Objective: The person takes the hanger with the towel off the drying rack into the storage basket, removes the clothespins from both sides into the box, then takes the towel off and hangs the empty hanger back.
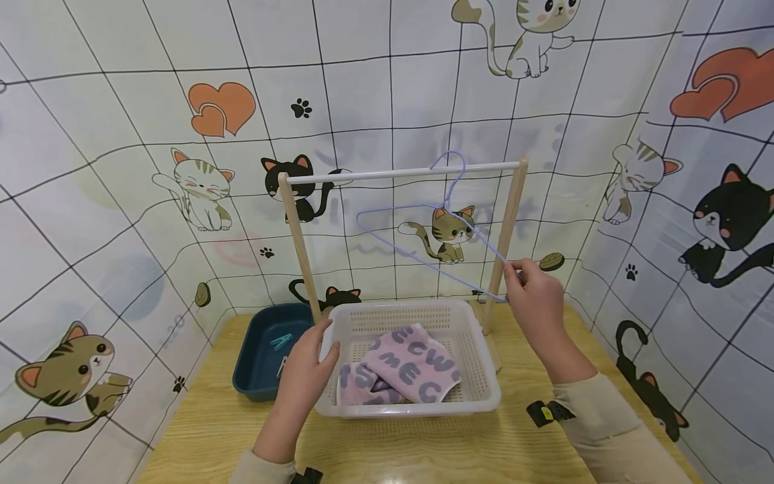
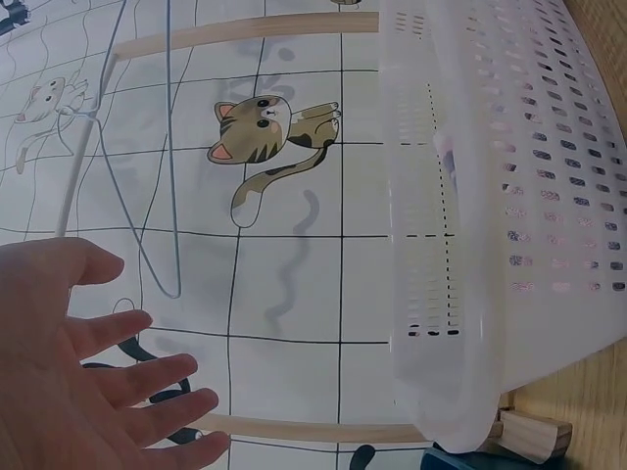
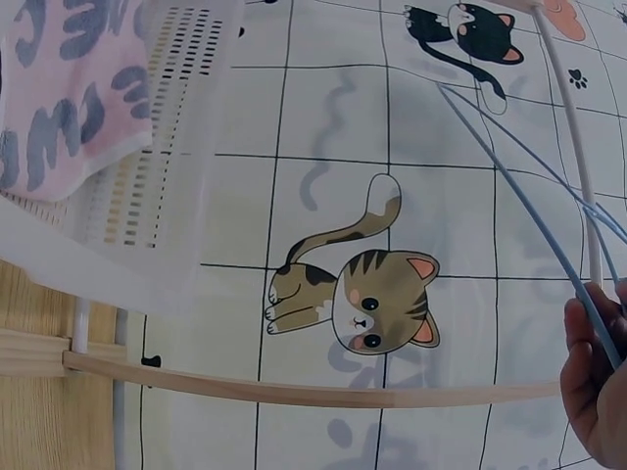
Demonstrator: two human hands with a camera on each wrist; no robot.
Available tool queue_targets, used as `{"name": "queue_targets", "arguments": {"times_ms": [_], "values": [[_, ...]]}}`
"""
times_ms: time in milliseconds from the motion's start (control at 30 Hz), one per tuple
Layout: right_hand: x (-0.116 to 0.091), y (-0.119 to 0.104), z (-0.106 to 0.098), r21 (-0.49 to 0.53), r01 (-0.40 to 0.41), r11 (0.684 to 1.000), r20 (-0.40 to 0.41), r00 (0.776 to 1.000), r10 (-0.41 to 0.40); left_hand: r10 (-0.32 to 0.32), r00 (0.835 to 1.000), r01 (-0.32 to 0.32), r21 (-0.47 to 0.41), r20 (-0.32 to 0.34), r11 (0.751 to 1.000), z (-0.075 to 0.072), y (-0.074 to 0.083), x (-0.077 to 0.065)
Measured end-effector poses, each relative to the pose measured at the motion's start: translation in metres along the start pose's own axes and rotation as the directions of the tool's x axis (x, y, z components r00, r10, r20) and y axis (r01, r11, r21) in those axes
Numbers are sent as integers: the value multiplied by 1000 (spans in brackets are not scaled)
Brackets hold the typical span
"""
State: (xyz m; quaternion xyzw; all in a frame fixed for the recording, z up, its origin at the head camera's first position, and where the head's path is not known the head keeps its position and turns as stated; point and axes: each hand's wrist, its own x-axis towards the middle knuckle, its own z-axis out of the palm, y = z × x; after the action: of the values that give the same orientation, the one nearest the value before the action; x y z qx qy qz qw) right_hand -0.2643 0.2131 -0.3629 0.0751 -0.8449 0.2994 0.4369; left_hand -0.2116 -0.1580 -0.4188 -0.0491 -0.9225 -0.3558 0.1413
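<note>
A thin lavender-blue clothes hanger (image 1: 417,259) hangs tilted, its hook over the white rod (image 1: 387,173) of a small wooden rack. My right hand (image 1: 535,296) pinches the hanger's right end, beside the rack's right post. In the right wrist view the curled fingers (image 3: 588,392) are around the hanger's wire. Over the left end of the white basket (image 1: 411,409) is my left hand (image 1: 308,366), its fingers spread and holding nothing in the left wrist view. Inside the basket lies a folded pink cloth (image 1: 414,366) with grey letters.
Left of the white basket stands a dark blue basin (image 1: 254,393) with teal clothespins (image 1: 281,341) in it. The rack's wooden posts (image 1: 302,249) rise behind the basket. A wall covering with cat drawings surrounds the wooden table (image 1: 199,430) at the back and sides.
</note>
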Motion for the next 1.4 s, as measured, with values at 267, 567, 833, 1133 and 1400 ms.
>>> {"name": "queue_targets", "arguments": {"times_ms": [267, 567, 833, 1133, 1400], "values": [[5, 1, 4, -18, 32, 999, 1, 999, -32, 11, 1000, -11, -7, 2, 1000, 2, -2, 0], [7, 5, 10, -34, 27, 999, 61, 998, -25, 7, 1000, -7, 6, -6, 1000, 0, -2, -1], [3, 10, 10, -41, 24, 999, 85, 996, -20, -1, 1000, 1, 2, -8, 1000, -1, -3, 0], [3, 12, 4, -96, 14, 995, 83, 997, -6, -10, 1000, 10, 4, -16, 1000, -3, -3, -1], [-3, 16, -5, -162, 8, 987, 67, 998, 2, 1, 999, -1, -1, -32, 1000, -5, -4, -2]]}}
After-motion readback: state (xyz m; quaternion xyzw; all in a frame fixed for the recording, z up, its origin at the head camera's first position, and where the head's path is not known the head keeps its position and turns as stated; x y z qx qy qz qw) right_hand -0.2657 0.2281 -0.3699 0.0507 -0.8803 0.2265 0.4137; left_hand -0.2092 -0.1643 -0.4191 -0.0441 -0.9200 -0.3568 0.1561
